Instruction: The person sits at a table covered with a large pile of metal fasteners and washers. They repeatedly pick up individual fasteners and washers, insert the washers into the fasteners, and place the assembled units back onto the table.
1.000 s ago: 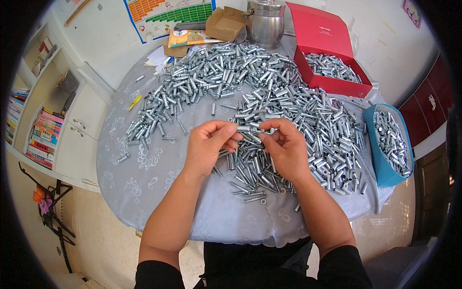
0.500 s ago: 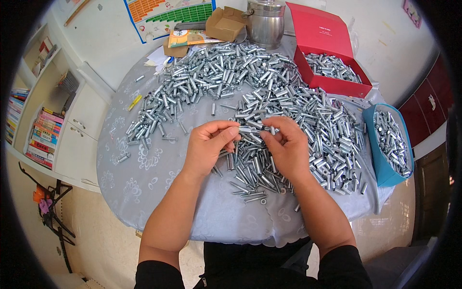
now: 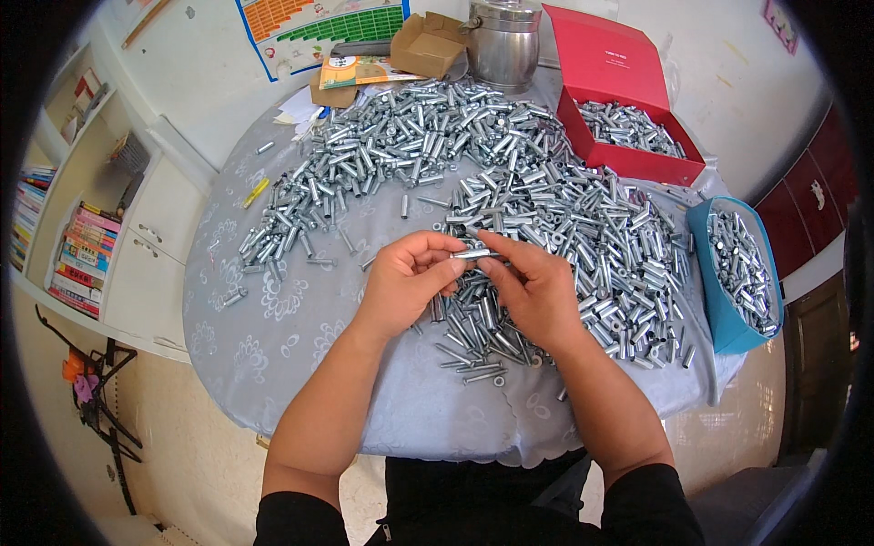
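Note:
My left hand (image 3: 408,280) and my right hand (image 3: 535,289) meet over the near side of a big heap of silver metal fasteners (image 3: 592,237). Between them, held level, is a short silver expansion bolt (image 3: 471,254). Thumb and fingers of my left hand pinch its left end. The right thumb and index finger close on its other end. Below the hands lie loose sleeves, long thin bolts (image 3: 484,371) and small ring-shaped parts (image 3: 499,381). Curled fingers hide some of the held piece.
More fasteners fill an open red box (image 3: 628,162) at the back right and a blue fabric bin (image 3: 724,314) on the right. A steel pot (image 3: 503,50) and a cardboard box (image 3: 425,45) stand behind. A yellow cutter (image 3: 256,193) lies on the grey tablecloth (image 3: 246,337).
Both hands have come closer together, the right one shifting left. The held expansion bolt now shows more plainly between the fingertips.

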The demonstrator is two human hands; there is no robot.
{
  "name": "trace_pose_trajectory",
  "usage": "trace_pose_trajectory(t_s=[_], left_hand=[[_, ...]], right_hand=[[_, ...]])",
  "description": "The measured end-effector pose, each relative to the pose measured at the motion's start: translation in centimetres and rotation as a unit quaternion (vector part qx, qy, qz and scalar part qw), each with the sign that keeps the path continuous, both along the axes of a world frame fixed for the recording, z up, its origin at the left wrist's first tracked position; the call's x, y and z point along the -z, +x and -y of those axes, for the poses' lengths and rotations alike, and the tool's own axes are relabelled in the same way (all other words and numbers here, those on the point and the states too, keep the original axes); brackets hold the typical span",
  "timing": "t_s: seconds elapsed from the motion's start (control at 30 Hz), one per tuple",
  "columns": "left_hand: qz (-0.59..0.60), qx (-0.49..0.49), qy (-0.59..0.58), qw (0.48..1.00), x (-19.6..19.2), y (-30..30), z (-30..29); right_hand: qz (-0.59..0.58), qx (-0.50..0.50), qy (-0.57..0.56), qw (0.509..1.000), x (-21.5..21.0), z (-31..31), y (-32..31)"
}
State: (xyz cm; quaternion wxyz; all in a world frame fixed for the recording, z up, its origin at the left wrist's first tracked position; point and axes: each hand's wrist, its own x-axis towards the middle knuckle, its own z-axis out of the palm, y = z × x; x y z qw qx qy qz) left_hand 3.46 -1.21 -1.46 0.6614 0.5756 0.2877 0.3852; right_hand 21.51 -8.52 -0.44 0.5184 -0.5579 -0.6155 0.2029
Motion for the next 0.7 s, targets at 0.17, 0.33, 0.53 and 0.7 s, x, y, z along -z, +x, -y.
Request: trace_pose_trajectory(t_s=[0.17, 0.33, 0.53, 0.7], left_hand=[[-0.015, -0.022, 0.006, 1.0, -0.2, 0.0, 0.0], [-0.064, -0.06, 0.022, 0.996, -0.6, -0.5, -0.3], [-0.062, -0.129, 0.074, 0.987, -0.4, -1.6, -1.8], [-0.141, -0.186, 0.143, 0.962, -0.6, -1.9, -1.6]], right_hand=[[0.047, 0.005, 0.0, 0.999, -0.9, 0.1, 0.1], [0.036, 0.023, 0.009, 0.999, -0.5, -0.1, 0.3], [-0.052, 0.11, -0.008, 0.993, -0.1, -0.6, 1.4], [-0.006, 0.131, 0.05, 0.99, -0.1, -0.6, 1.2]])
